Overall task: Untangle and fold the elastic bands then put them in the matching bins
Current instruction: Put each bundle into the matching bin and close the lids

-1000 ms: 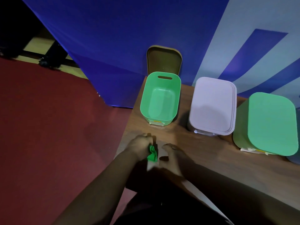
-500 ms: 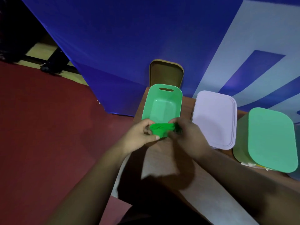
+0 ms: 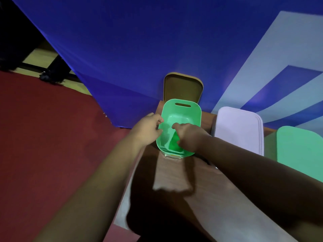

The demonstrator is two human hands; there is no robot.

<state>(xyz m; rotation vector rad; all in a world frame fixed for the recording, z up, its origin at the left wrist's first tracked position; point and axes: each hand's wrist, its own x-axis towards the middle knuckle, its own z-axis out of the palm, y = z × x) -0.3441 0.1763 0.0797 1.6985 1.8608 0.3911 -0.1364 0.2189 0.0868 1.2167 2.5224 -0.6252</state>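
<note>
The open green bin (image 3: 180, 106) stands at the table's far left end. Inside it, a folded green elastic band (image 3: 173, 144) hangs from the underside of my right hand (image 3: 187, 137) down to the bin floor. That hand reaches into the bin from the right and holds the band's top end, its fingers partly hiding it. My left hand (image 3: 148, 130) sits at the bin's left rim with its fingers loosely curled, touching the rim and holding nothing.
A brown lid (image 3: 182, 88) leans on the blue wall behind the green bin. To the right stand a lilac bin with its lid on (image 3: 239, 130) and a closed green bin (image 3: 300, 151). The wooden table (image 3: 174, 173) ends at the left over red floor (image 3: 52, 137).
Both hands lifted the green band off the table's near edge and carried it forward into the green bin. My left hand has let go and moved to the rim.
</note>
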